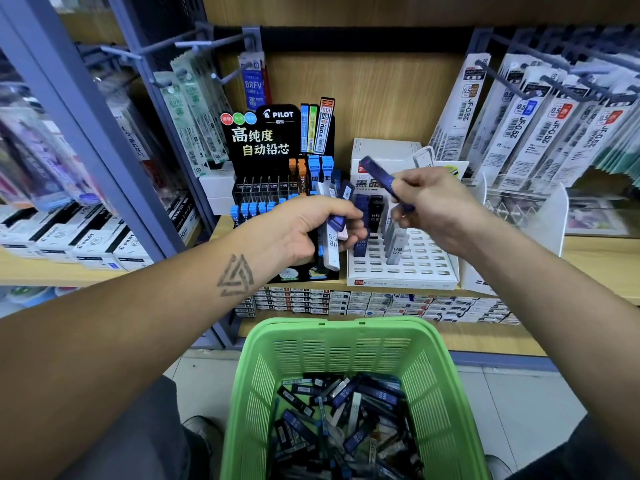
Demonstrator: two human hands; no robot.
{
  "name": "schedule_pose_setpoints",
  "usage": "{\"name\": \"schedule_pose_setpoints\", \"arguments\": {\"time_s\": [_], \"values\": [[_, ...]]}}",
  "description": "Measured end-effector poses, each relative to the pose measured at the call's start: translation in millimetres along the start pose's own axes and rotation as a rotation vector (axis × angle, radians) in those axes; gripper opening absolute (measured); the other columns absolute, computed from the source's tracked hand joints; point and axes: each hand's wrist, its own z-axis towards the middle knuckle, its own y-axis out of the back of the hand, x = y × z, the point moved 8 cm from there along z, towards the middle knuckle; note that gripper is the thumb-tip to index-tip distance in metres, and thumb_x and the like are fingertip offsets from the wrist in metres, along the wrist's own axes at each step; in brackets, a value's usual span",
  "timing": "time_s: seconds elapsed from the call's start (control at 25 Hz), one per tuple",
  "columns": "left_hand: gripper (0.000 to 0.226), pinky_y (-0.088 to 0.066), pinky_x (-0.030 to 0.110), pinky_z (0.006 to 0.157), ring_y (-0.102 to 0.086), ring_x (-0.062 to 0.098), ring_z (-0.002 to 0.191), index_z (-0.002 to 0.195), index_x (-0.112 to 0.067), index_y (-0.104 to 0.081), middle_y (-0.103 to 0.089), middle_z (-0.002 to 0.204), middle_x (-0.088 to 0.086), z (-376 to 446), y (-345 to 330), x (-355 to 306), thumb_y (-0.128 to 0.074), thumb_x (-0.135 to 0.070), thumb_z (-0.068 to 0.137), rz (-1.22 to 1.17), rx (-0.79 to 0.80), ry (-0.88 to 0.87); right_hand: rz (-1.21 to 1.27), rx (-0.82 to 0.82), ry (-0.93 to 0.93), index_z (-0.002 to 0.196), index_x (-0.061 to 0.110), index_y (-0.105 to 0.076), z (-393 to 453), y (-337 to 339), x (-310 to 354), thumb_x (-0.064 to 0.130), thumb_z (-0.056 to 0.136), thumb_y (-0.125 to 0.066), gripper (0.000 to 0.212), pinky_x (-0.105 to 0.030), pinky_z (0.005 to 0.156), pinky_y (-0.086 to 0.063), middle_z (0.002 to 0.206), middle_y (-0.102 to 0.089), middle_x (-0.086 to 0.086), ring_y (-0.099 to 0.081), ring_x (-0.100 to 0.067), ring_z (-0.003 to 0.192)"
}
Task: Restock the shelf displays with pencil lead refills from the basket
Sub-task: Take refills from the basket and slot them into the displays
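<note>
My left hand (304, 226) grips a bundle of lead refill cases (333, 237), white, blue and pink ones, in front of the black Pilot display (263, 140). My right hand (436, 206) pinches one dark blue refill case (382, 178), tilted, above the white slotted display tray (401, 268). A few grey, blue and black cases stand in that tray's slots. Below, the green basket (346, 344) holds several loose refill cases (346, 410).
Packs of pen refills hang on hooks at left (194, 109) and right (540, 116). A clear acrylic stand (526, 209) sits right of the tray. Rows of small boxes (381, 303) line the lower shelf. White pen boxes (86, 244) lie on the left shelf.
</note>
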Motion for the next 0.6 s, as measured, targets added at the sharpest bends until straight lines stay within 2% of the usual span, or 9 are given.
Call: {"name": "schedule_pose_setpoints", "arguments": {"time_s": [0.08, 0.2, 0.32, 0.4, 0.48, 0.6], "values": [[0.007, -0.056, 0.023, 0.049, -0.065, 0.016, 0.051, 0.081, 0.000, -0.064, -0.064, 0.063, 0.009, 0, 9, -3, -0.067, 0.001, 0.087, -0.019, -0.042, -0.007, -0.205, -0.021, 0.094, 0.095, -0.001, -0.067, 1, 10, 9, 0.004, 0.092, -0.068, 0.006, -0.022, 0.044, -0.041, 0.067, -0.062, -0.010, -0.055, -0.016, 0.050], [0.010, -0.054, 0.023, 0.050, -0.063, 0.016, 0.050, 0.078, -0.002, -0.063, -0.061, 0.063, 0.009, 0, 15, -5, -0.069, 0.001, 0.086, -0.068, -0.077, -0.014, -0.357, -0.079, 0.179, 0.085, 0.010, -0.073, 2, 21, 19, 0.007, 0.087, -0.075, 0.004, -0.022, 0.051, -0.044, 0.062, -0.067, -0.001, -0.058, -0.011, 0.051], [0.015, -0.053, 0.022, 0.050, -0.062, 0.016, 0.049, 0.074, -0.003, -0.061, -0.059, 0.059, 0.008, -2, 11, 2, -0.069, 0.000, 0.087, -0.048, -0.065, 0.007, -0.745, 0.049, 0.257, 0.097, 0.022, -0.068, 1, -4, 12, 0.008, 0.091, -0.068, 0.016, -0.021, 0.059, -0.046, 0.072, -0.066, -0.001, -0.062, -0.014, 0.063], [0.018, -0.053, 0.022, 0.049, -0.061, 0.015, 0.048, 0.071, -0.004, -0.061, -0.058, 0.057, 0.007, -2, 8, 5, -0.068, 0.000, 0.087, -0.022, -0.052, 0.023, -0.985, 0.113, 0.348, 0.097, 0.019, -0.061, -3, -24, 1, 0.009, 0.086, -0.073, 0.019, -0.031, 0.068, -0.050, 0.080, -0.065, -0.004, -0.063, -0.026, 0.077], [0.019, -0.053, 0.022, 0.049, -0.061, 0.015, 0.048, 0.071, -0.004, -0.061, -0.058, 0.057, 0.006, -2, 7, 7, -0.068, -0.001, 0.088, -0.017, -0.048, 0.030, -1.066, 0.112, 0.433, 0.096, 0.015, -0.063, -6, -33, -4, 0.011, 0.082, -0.077, 0.020, -0.038, 0.074, -0.051, 0.084, -0.066, -0.006, -0.061, -0.031, 0.084], [0.017, -0.053, 0.021, 0.048, -0.060, 0.014, 0.048, 0.072, -0.004, -0.061, -0.057, 0.057, 0.005, -3, 8, 5, -0.068, -0.001, 0.088, -0.013, -0.037, 0.024, -1.032, 0.087, 0.488, 0.099, 0.014, -0.065, -7, -37, -7, 0.009, 0.085, -0.072, 0.016, -0.040, 0.078, -0.050, 0.091, -0.070, -0.010, -0.061, -0.032, 0.089]]}}
